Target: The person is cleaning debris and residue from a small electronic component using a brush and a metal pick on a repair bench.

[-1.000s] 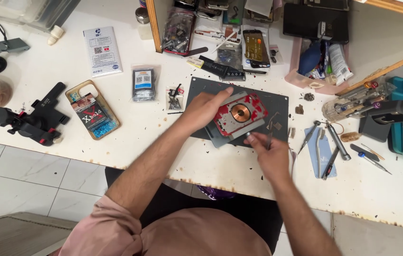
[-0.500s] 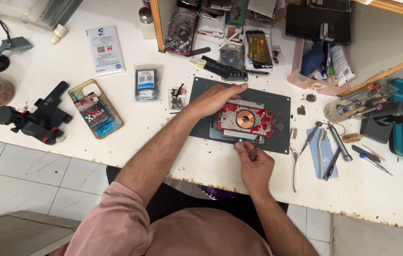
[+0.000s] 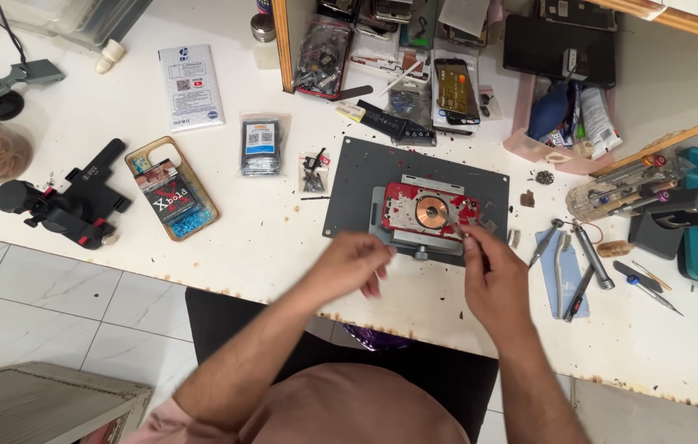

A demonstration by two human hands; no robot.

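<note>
Phone back panel (image 3: 429, 212), red with a copper-coloured coil ring at its centre, sits clamped in a grey fixture (image 3: 419, 240) on a dark mat (image 3: 357, 177), just ahead of both hands. Right hand (image 3: 492, 275) has its fingertips pinched at the panel's near right edge; whether they grip a small tool or a fragment cannot be told. Left hand (image 3: 353, 263) hovers loosely curled and blurred just short of the fixture's near left corner, and seems to hold nothing. Much of the red layer looks chipped away around the coil, with red flecks scattered over the mat and white worktop (image 3: 242, 247), so stripping appears well advanced; patches of red remain at the panel's corners and sides. Right of the right hand lie tweezers and screwdrivers (image 3: 579, 263) on a blue pad. Well left of the left hand lie a cased phone (image 3: 172, 197) and a black clamp (image 3: 61, 205).
</note>
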